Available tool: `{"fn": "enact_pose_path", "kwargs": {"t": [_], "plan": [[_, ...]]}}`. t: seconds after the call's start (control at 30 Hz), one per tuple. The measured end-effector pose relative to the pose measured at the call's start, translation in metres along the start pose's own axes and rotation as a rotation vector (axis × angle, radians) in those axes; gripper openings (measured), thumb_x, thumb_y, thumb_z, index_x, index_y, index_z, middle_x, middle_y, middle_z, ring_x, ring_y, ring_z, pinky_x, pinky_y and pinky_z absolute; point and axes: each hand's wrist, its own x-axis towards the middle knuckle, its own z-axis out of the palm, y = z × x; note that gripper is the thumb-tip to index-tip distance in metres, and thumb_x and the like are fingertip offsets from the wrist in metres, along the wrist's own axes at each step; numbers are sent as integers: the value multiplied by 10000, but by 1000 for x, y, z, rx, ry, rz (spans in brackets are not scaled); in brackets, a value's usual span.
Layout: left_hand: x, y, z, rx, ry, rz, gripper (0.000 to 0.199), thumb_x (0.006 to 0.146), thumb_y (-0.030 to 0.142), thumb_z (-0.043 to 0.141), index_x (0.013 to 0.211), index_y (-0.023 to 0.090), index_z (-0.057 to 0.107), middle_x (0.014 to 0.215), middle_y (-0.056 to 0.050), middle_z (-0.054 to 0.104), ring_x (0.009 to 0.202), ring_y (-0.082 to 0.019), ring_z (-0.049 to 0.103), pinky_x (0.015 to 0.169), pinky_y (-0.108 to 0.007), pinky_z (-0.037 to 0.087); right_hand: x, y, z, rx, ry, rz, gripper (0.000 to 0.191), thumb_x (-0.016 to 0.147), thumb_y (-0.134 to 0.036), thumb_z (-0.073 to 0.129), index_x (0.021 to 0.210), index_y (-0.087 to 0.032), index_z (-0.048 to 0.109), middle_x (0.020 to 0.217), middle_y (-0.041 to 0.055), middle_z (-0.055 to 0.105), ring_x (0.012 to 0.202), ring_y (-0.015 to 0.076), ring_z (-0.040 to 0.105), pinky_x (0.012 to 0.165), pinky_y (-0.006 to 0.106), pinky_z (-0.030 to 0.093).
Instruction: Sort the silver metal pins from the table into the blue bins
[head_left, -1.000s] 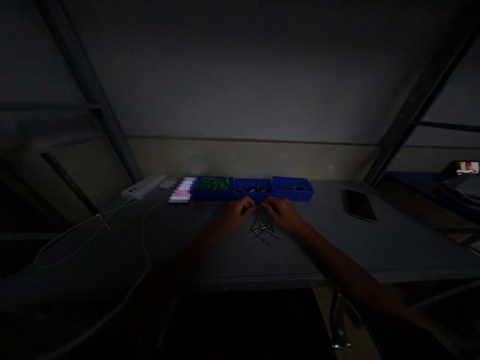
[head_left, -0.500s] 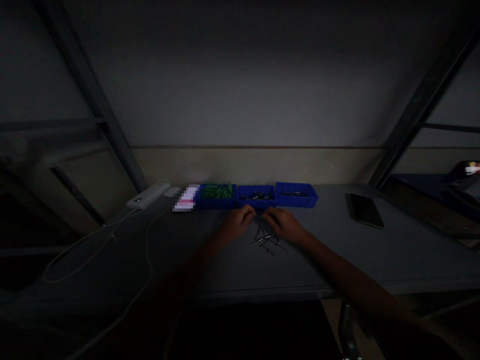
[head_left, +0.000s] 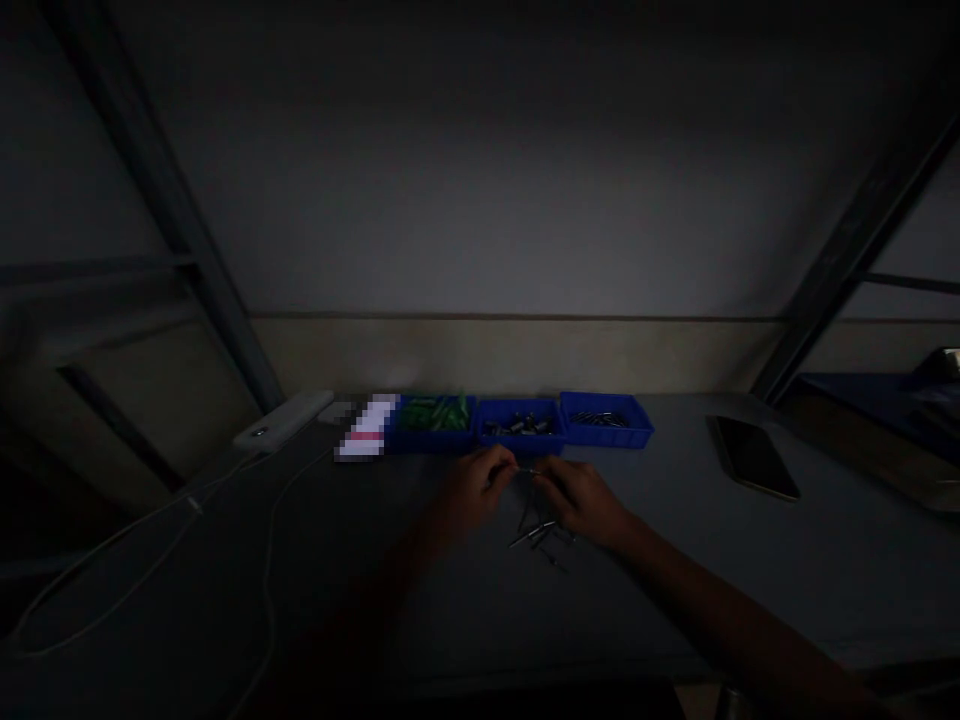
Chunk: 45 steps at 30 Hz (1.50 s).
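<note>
My left hand and my right hand meet closely above the table, in front of the bins. Between their fingertips runs a thin metal rod, pinched at both ends; its exact kind is too small and dark to tell. Just below the hands lies a loose pile of slim metal rods, some with a thicker sleeve. Behind the hands stands a blue bin of short metal parts. To its left is a blue bin of green pieces, to its right a blue bin of thin metal rods.
A dark phone lies at the right of the grey table. On the left are a white power strip-like box with a white cable, and a blurred lit screen. A wall panel rises behind.
The view has tilted up, so everything sits lower in the picture. My hands have come slightly nearer each other, and the thin metal rod now shows plainly between their fingertips.
</note>
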Motion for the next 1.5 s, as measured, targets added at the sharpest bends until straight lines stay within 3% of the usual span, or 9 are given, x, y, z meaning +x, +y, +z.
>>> {"fn": "enact_pose_path", "kwargs": {"t": [0.23, 0.4, 0.6, 0.87, 1.0, 1.13, 1.33, 1.5], "plan": [[9, -12, 15, -85, -63, -33, 191, 863, 310, 433, 803, 182, 562, 755, -13, 626, 727, -135, 582, 688, -229, 424, 1, 9, -3, -36, 19, 68, 149, 886, -276, 433, 903, -181, 548, 733, 41, 636, 620, 137, 585, 589, 236, 405], [8, -10, 21, -109, -97, -48, 217, 870, 327, 413, 822, 183, 568, 688, 1, 603, 627, -117, 556, 598, -212, 405, 1, 14, -3, -91, 7, 69, 168, 893, -267, 422, 873, -187, 567, 746, 50, 646, 640, 135, 592, 599, 230, 403], [3, -8, 25, -111, -87, 10, 203, 872, 317, 429, 874, 178, 577, 780, -17, 648, 698, -123, 593, 631, -210, 416, -2, 11, -10, -129, 33, 45, 201, 895, -285, 417, 877, -173, 584, 710, 45, 632, 598, 125, 563, 590, 230, 387], [-1, -4, 29, 2, -87, 38, 217, 863, 310, 431, 928, 175, 589, 780, -14, 649, 689, -127, 591, 643, -218, 412, -5, 4, -9, -69, -30, 4, 202, 889, -288, 428, 880, -172, 593, 710, 26, 620, 585, 112, 536, 592, 222, 369], [-3, 2, 24, -7, -19, 44, 240, 868, 316, 419, 982, 165, 567, 813, -12, 653, 683, -115, 579, 647, -207, 413, -4, 3, -12, -69, 15, 8, 219, 893, -288, 419, 832, -168, 591, 699, 24, 611, 582, 115, 520, 591, 230, 355], [-3, 3, 23, 31, 28, 54, 206, 854, 304, 438, 867, 157, 582, 705, 8, 626, 602, -94, 542, 606, -195, 394, -2, 5, -13, -92, 39, -19, 265, 900, -293, 403, 739, -168, 573, 646, 21, 589, 560, 117, 499, 573, 233, 338], [-3, 1, 22, 108, 13, 94, 247, 863, 322, 416, 767, 162, 579, 636, 24, 586, 564, -85, 513, 570, -195, 360, -3, 5, -12, -95, 52, -59, 200, 887, -302, 446, 845, -161, 582, 681, 15, 601, 572, 106, 506, 574, 221, 333], [-2, 1, 23, 118, -38, 63, 261, 863, 331, 408, 755, 171, 583, 605, 23, 582, 554, -92, 511, 541, -197, 345, -2, 6, -13, -142, 91, -28, 281, 879, -315, 430, 680, -167, 562, 605, 6, 563, 536, 103, 470, 557, 227, 307]]}}
